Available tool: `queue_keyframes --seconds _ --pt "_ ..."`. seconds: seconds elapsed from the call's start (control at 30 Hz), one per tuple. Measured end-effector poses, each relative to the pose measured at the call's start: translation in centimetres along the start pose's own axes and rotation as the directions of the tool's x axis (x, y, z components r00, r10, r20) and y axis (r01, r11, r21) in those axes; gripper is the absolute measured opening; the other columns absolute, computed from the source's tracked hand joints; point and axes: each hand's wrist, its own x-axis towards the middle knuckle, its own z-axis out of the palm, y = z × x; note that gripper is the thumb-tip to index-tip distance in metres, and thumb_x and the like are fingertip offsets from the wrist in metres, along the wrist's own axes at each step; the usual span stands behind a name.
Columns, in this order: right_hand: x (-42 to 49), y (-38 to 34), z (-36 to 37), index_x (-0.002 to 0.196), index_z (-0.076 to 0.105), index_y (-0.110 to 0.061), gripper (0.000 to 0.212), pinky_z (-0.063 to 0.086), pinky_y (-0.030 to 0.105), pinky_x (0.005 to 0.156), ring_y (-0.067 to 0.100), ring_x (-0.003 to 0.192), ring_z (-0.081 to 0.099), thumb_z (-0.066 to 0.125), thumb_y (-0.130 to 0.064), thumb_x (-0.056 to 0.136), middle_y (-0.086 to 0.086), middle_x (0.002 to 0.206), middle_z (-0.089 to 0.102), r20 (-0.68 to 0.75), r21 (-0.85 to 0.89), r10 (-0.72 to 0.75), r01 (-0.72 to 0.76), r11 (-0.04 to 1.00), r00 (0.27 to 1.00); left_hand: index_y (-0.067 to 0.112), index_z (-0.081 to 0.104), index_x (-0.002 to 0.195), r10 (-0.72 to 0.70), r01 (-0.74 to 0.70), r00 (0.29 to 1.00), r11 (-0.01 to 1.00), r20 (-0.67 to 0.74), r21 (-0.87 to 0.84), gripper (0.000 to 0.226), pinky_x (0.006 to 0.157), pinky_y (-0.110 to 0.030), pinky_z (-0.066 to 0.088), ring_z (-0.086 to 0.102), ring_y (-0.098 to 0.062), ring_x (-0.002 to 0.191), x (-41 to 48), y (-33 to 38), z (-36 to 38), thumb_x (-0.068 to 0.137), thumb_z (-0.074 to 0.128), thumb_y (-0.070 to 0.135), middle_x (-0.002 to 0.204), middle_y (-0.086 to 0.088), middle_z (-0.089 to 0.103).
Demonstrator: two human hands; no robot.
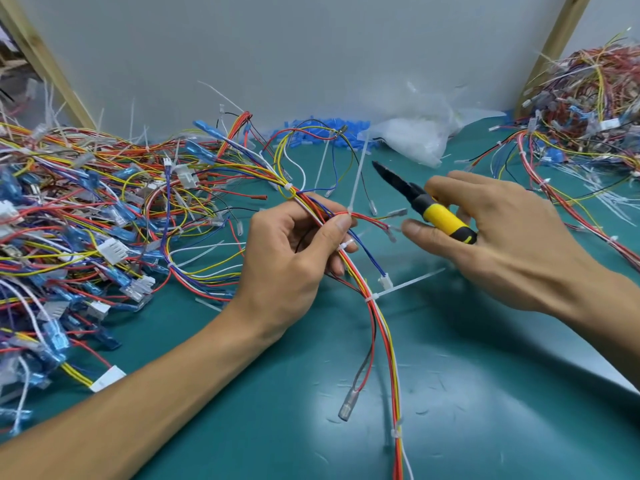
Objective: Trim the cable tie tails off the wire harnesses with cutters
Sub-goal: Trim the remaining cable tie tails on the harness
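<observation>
My left hand grips a wire harness of red, yellow, white and blue wires, thumb and fingers pinching it near a cable tie. That tie's long white tail stands upward from the pinch. A second tail sticks out to the right lower down the harness. My right hand holds the cutters, yellow and black handles in the fingers, dark jaws pointing up and left, a little right of the upright tail. Whether the jaws are parted I cannot tell.
A large heap of harnesses with blue and white connectors covers the left of the green mat. Another pile lies at the back right. A clear plastic bag and blue terminals sit by the grey wall. Cut tie scraps dot the mat.
</observation>
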Motion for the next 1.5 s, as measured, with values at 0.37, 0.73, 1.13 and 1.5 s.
queue_keyframes --seconds 0.37,0.73,1.13,1.5 --pt "-0.36 -0.53 -0.24 0.1 0.049 -0.02 0.061 0.052 0.051 0.077 0.034 0.071 0.064 0.033 -0.078 0.091 0.003 0.066 0.061 -0.025 0.159 0.042 -0.037 0.987 0.999 0.007 0.07 0.09 0.003 -0.003 1.0 1.0 0.004 0.012 0.008 0.049 -0.026 0.05 0.06 -0.027 0.052 0.04 0.11 -0.01 0.091 0.065 0.012 0.066 -0.005 0.07" --pt "-0.1 -0.11 -0.14 0.095 0.051 -0.037 0.043 0.033 0.046 0.09 0.022 0.081 0.052 0.045 -0.079 0.086 -0.014 0.072 0.053 0.056 -0.151 -0.075 0.083 0.985 0.996 0.006 0.068 0.089 0.047 -0.043 0.996 0.998 -0.07 0.053 0.008 0.047 -0.023 0.045 0.054 -0.013 0.043 0.09 0.27 -0.04 0.091 0.063 0.012 0.064 -0.005 0.066" --pt "-0.16 -0.57 -0.18 0.089 0.055 -0.035 0.049 0.044 0.039 0.059 0.021 0.073 0.053 0.052 -0.083 0.08 -0.007 0.076 0.053 0.021 -0.067 -0.022 0.024 0.997 1.0 0.004 0.067 0.088 0.081 -0.075 0.995 0.992 -0.062 0.105 0.007 0.051 -0.015 0.046 0.055 -0.013 0.042 0.07 0.26 -0.04 0.091 0.063 0.009 0.065 -0.033 0.06" --pt "0.05 -0.24 -0.66 0.072 0.06 -0.026 0.042 0.048 0.038 0.052 0.03 0.056 0.046 0.065 -0.068 0.077 0.003 0.054 0.053 -0.009 -0.005 -0.05 0.05 0.999 0.999 0.01 0.067 0.086 0.084 -0.077 0.995 0.988 -0.052 0.133 0.007 0.05 -0.016 0.045 0.057 -0.014 0.044 0.02 0.21 -0.03 0.092 0.064 0.009 0.065 -0.029 0.061"
